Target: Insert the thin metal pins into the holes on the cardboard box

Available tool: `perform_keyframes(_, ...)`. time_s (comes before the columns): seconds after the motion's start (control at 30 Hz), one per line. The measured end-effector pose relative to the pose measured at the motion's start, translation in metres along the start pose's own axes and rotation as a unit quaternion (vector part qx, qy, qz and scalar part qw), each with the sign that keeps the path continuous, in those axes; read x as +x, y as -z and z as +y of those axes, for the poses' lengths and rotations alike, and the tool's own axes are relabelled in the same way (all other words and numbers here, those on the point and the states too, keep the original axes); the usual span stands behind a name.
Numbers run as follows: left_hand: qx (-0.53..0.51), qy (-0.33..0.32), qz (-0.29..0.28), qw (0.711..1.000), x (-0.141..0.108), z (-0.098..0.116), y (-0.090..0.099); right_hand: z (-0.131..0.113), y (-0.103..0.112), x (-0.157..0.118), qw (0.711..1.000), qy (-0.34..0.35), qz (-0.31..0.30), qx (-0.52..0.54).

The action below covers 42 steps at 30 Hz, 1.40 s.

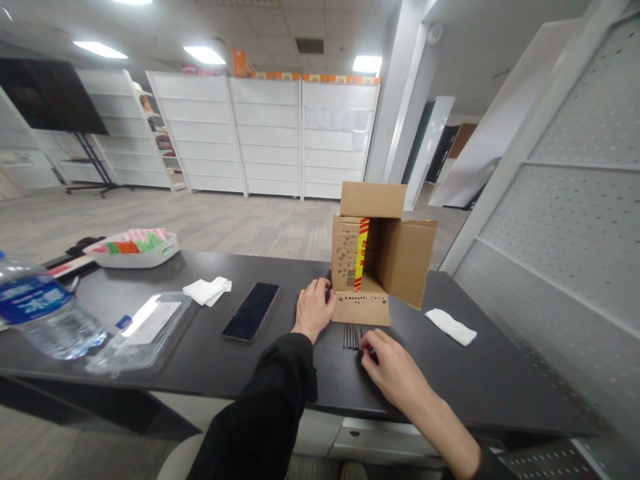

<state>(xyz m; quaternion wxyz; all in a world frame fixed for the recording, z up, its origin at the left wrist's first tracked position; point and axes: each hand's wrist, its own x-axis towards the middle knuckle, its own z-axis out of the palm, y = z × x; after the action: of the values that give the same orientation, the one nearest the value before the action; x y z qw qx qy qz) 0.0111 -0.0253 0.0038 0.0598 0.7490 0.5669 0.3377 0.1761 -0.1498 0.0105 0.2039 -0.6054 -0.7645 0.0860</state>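
A cardboard box (373,257) lies with its opening toward me and its flaps spread. Yellow-and-red tape runs down its inner left side, and small holes dot that side and the lower flap (361,313). My left hand (315,308) rests beside the box's left front corner, fingers bent and slightly apart, the fingertips partly hidden. In front of the lower flap several thin dark metal pins (351,337), like nails or screws, lie in a row. At the right end of that row, my right hand (387,363) has its fingers curled in a pinch; what lies between them is unclear.
A phone (251,312), a folded tissue (207,291) and a clear plastic case (150,330) lie to the left. Beyond them are a water bottle (43,310) and a white basket (133,259) of colourful packets. Another tissue (451,327) lies right, near a perforated panel (575,220).
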Motion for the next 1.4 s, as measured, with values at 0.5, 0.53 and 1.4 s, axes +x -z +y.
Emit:
perform_keyframes(0.5, 0.000, -0.001, 0.001, 1.000, -0.0001, 0.0009, 0.0008, -0.0002, -0.0011, -0.0068, 1.000, 0.020, 0.002, -0.010)
perform_keyframes(0.53, -0.001, -0.002, 0.002, 1.000, -0.0002, 0.0009, 0.0007, -0.0005, -0.0008, -0.0069, 1.000, 0.021, 0.003, -0.010)
perform_keyframes(1.4, -0.004, -0.002, 0.002, 1.000, 0.0000, 0.0007, 0.0012, 0.0022, -0.0011, -0.0005, 0.999, 0.031, -0.002, -0.006)
